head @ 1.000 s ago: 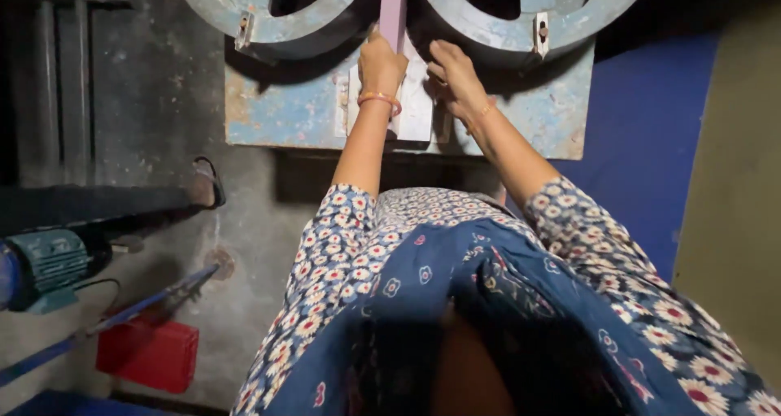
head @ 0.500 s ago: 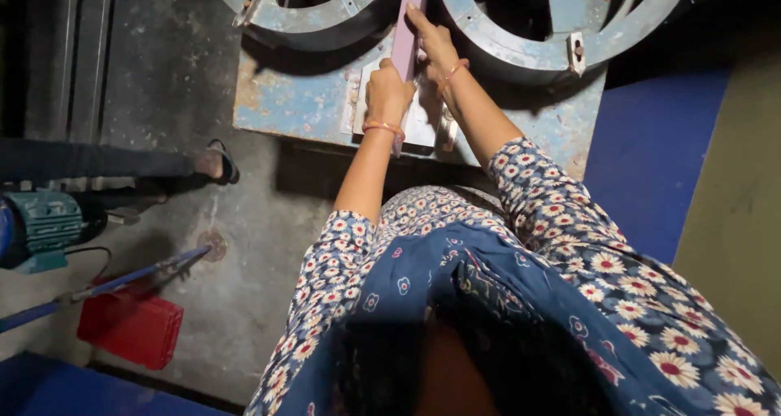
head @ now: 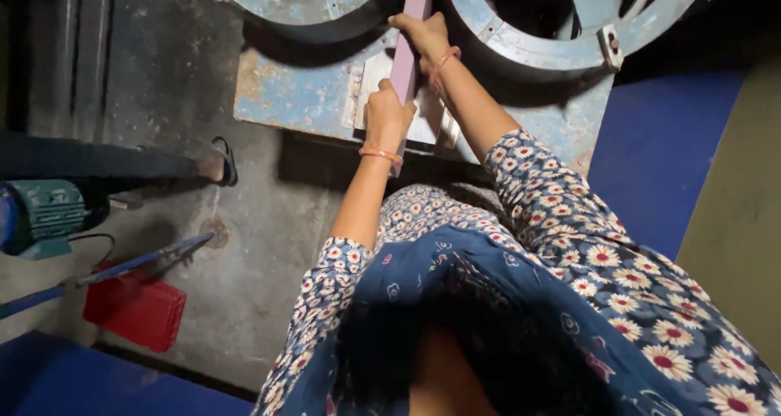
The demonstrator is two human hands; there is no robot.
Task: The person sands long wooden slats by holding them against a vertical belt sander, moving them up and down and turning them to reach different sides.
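left hand (head: pixel 387 115): arm stretched forward, fingers clamped around the near end of the pink bar (head: pixel 407 50)
right hand (head: pixel 423 34): reaching further ahead, gripping the bar higher up
pink bar: upright between 2 blue metal rings (head: pixel 521 46), over the blue machine base (head: pixel 301 99)

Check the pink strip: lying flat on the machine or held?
Held. Left hand grips the pink strip near its lower end, right hand higher up, between two round frames.
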